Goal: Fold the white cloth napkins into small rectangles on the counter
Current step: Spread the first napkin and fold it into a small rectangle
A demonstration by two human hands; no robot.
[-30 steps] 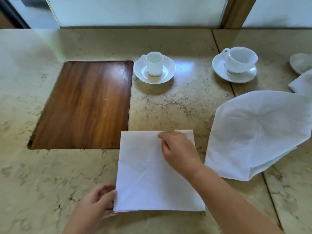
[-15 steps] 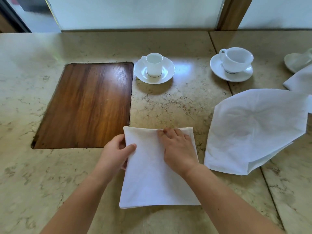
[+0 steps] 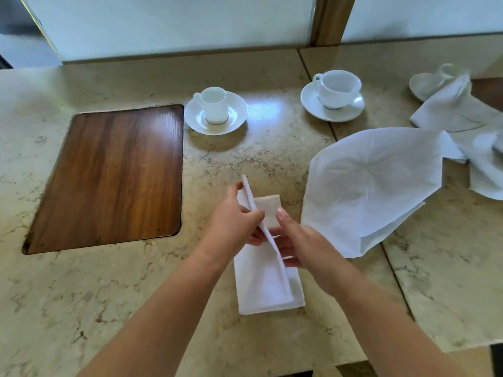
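Note:
A white cloth napkin [image 3: 265, 284] lies on the marble counter [image 3: 136, 295] in front of me, its left half lifted upright along the middle. My left hand [image 3: 234, 219] pinches that raised flap near its far end. My right hand [image 3: 299, 240] lies flat on the napkin's right half, fingers straight, partly behind the flap. A second white napkin [image 3: 370, 186] lies loosely spread to the right. More crumpled white napkins [image 3: 468, 123] lie at the far right.
A wooden inlay panel [image 3: 114, 175] sits in the counter to the left. A small cup on a saucer [image 3: 215, 110] stands beyond the napkin, a wider cup on a saucer [image 3: 333, 96] to its right, another saucer [image 3: 427, 84] at the far right.
My left hand has lifted the napkin's left side and swung it up toward the right, over my right hand. The head camera has tilted and shifted left.

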